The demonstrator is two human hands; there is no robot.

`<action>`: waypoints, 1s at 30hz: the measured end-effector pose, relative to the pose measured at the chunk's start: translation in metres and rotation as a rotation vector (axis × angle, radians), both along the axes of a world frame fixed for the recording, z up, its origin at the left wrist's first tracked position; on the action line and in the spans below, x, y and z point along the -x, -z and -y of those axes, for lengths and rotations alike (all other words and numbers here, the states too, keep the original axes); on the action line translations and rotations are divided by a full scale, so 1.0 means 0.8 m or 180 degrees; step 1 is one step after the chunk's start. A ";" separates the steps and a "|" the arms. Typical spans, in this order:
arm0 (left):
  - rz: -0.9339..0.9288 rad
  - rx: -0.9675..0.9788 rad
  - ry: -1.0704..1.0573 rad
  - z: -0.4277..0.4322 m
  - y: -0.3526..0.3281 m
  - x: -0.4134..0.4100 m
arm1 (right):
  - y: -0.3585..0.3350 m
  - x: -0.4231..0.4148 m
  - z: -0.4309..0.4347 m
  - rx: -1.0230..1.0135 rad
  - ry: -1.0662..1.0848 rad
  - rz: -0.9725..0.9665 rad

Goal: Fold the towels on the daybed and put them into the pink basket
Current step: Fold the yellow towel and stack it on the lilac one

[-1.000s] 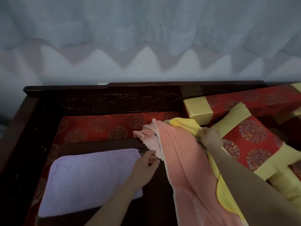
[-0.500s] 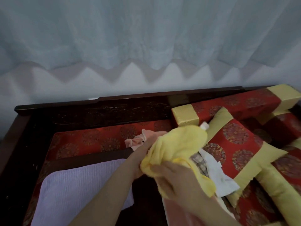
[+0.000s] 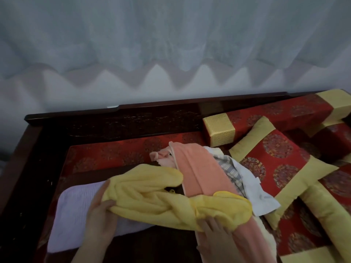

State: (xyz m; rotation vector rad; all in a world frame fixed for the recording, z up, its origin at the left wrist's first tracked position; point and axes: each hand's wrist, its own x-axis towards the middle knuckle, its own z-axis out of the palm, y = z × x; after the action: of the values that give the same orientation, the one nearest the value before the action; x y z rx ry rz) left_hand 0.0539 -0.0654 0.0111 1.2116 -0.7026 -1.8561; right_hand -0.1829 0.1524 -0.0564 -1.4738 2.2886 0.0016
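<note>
Head view: we hold the yellow towel bunched and twisted at lower centre, stretched between both hands, presumably to open it flat for folding. Left hand grips its left end, thumb on top; right hand clutches the right end from below. Pink basket not visible.

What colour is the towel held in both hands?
A plain yellow terry towel, best seen in the head view.
</note>
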 end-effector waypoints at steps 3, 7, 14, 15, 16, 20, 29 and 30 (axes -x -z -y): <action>0.0963 0.0528 -0.0026 0.003 0.015 -0.050 | 0.007 -0.010 0.002 -0.0033 0.0240 0.0083; 0.1401 0.0635 -0.0025 0.021 0.029 -0.104 | -0.001 0.015 0.020 0.0475 0.0365 0.0108; 0.0514 0.0478 -0.0249 0.061 0.032 -0.173 | -0.094 0.114 0.081 0.0814 0.0453 0.1591; 0.0528 0.0501 0.0007 0.062 0.043 -0.174 | -0.099 0.124 0.096 0.0793 0.0648 0.1679; 0.0164 0.0270 0.0261 0.066 0.047 -0.174 | -0.098 0.131 0.110 0.0803 0.0663 0.1477; 0.0206 0.0010 0.0380 0.078 0.051 -0.151 | -0.083 0.136 0.138 0.0800 0.0823 0.0322; 0.0938 0.0015 0.0171 0.093 0.022 -0.118 | -0.023 0.036 0.022 0.0693 -0.0074 0.0520; 0.1181 0.0153 -0.0038 0.094 0.017 -0.113 | -0.009 0.025 0.009 0.0637 -0.0018 0.0456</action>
State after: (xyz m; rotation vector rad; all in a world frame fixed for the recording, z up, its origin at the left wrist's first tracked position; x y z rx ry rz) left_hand 0.1441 -0.1405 -0.0029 1.5436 -0.9314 -1.6092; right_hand -0.2028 0.1450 -0.0492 -1.5236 2.2207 -0.3295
